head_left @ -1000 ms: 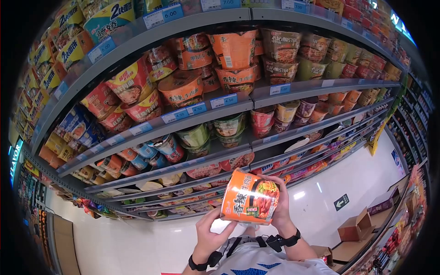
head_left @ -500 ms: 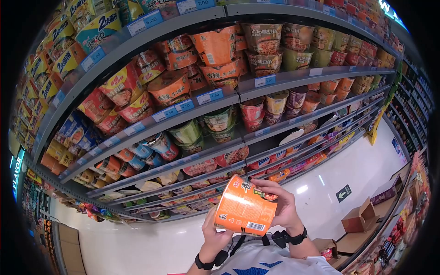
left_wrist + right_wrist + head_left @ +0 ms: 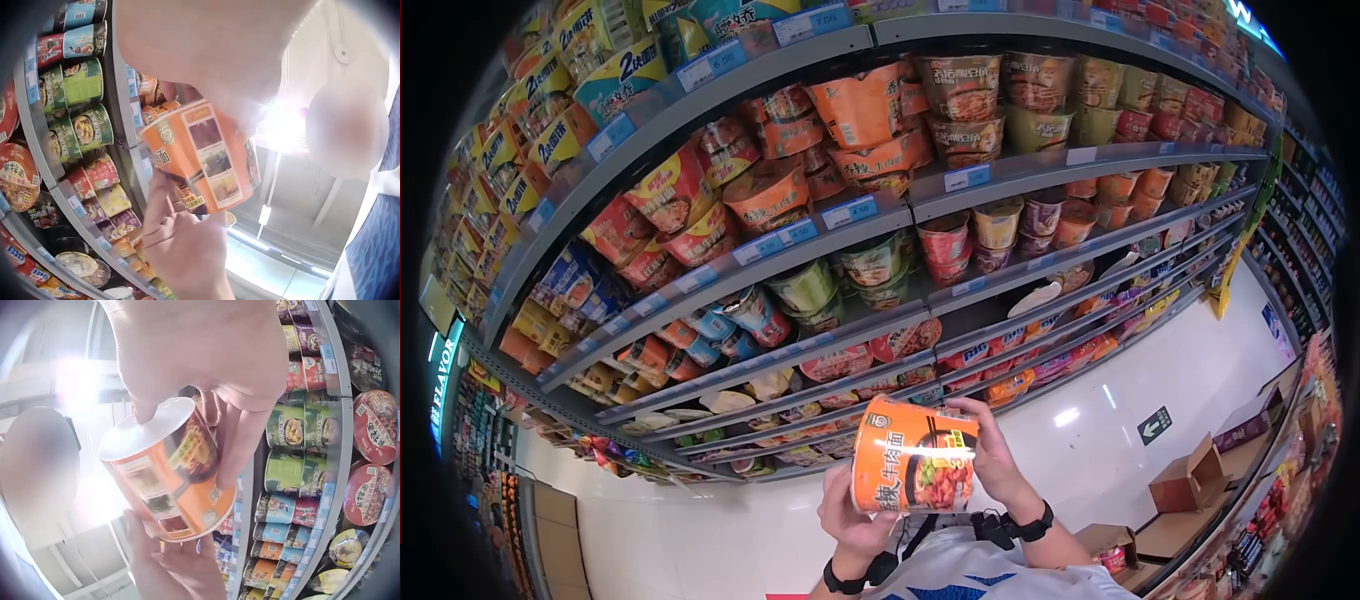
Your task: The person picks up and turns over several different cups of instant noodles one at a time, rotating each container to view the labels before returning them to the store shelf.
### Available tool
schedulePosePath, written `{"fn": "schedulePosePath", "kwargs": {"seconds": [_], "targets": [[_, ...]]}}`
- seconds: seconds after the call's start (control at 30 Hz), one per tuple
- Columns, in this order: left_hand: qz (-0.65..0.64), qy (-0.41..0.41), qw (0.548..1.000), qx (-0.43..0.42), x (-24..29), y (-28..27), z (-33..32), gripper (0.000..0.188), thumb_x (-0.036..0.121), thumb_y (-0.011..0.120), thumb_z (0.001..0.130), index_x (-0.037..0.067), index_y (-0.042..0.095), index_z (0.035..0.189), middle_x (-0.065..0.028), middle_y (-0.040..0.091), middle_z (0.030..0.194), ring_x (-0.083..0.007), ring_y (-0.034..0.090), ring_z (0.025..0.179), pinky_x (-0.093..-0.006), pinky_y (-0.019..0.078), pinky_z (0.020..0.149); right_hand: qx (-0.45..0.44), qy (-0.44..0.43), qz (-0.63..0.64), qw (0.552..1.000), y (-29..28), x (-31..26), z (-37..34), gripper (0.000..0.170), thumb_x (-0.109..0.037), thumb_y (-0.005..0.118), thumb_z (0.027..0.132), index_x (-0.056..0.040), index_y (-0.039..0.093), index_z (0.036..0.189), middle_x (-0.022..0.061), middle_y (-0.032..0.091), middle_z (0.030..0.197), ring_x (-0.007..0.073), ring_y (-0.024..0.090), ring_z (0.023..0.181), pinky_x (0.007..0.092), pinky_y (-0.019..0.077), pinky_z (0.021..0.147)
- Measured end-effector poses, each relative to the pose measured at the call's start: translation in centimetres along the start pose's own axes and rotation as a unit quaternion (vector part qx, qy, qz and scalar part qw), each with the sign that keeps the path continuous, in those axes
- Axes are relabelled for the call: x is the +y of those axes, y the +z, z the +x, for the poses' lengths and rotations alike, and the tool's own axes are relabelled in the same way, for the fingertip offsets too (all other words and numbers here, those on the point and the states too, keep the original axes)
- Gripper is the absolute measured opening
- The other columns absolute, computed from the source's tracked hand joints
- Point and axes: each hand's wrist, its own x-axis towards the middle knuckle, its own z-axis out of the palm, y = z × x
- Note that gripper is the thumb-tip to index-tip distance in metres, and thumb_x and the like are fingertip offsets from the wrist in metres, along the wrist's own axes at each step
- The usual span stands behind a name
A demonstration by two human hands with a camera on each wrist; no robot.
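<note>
An orange noodle cup [image 3: 912, 458] lies tilted on its side between both hands, in front of the body in the head view. My left hand [image 3: 855, 520] grips one end of it and my right hand [image 3: 1000, 465] the other end. The food picture and large characters face up. In the left wrist view a panel of small pictures shows on the cup [image 3: 203, 156]. The right wrist view shows its white end [image 3: 150, 428], with the right thumb pressed on it and fingers round the side.
Shelves of noodle cups and packets [image 3: 870, 160] curve across the view beyond the hands, with blue price tags along the edges. Open cardboard boxes [image 3: 1187, 478] stand at the lower right. The pale floor [image 3: 1060, 425] has a green arrow sign [image 3: 1154, 426].
Both hands have turned the cup: its barcode side showed half a second ago, and now the food picture faces up. The cup has moved slightly left in the head view.
</note>
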Motion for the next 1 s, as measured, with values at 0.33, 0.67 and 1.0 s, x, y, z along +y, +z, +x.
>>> {"fn": "schedulePosePath", "kwargs": {"seconds": [0.33, 0.67, 1.0], "targets": [[-0.111, -0.138, 0.983, 0.047, -0.3, 1.1, 1.9, 0.082, 0.057, 0.073, 0.088, -0.012, 0.059, 0.129, -0.023, 0.066, 0.127, -0.0286, 0.062, 0.12, -0.0404, 0.0475, 0.103, -0.055, 0.155, -0.081, 0.983, -2.5, 1.1, -1.7, 0.066, -0.053, 0.041, 0.108, 0.0067, 0.063, 0.126, 0.0097, 0.071, 0.115, 0.0155, 0.066, 0.102, 0.03, 0.0507, 0.095], [0.018, 0.066, 0.995, -0.07, -0.3, -0.1, 7.0, 0.035, 0.042, 0.063, 0.098, 0.015, 0.078, 0.112, -0.0172, 0.066, 0.132, -0.0374, 0.049, 0.133, -0.0546, 0.0298, 0.112, -0.154, 0.14, 0.176, 0.962, -4.0, 0.6, 0.8, 0.128, -0.072, 0.08, 0.068, 0.0047, 0.028, 0.157, 0.0157, 0.046, 0.153, 0.0228, 0.05, 0.138, 0.039, 0.039, 0.117], [-0.21, -0.274, 0.935, -0.084, -3.8, 2.2, 8.2, 0.134, 0.026, 0.103, 0.054, 0.004, 0.02, 0.156, -0.0145, 0.047, 0.151, -0.0269, 0.052, 0.135, -0.0441, 0.0427, 0.115, -0.182, -0.011, 0.053, 0.982, -3.2, -2.0, 9.5, 0.115, 0.006, 0.091, 0.061, -0.0049, 0.029, 0.157, 0.0091, 0.036, 0.157, 0.0202, 0.038, 0.146, 0.036, 0.0356, 0.117]]}}
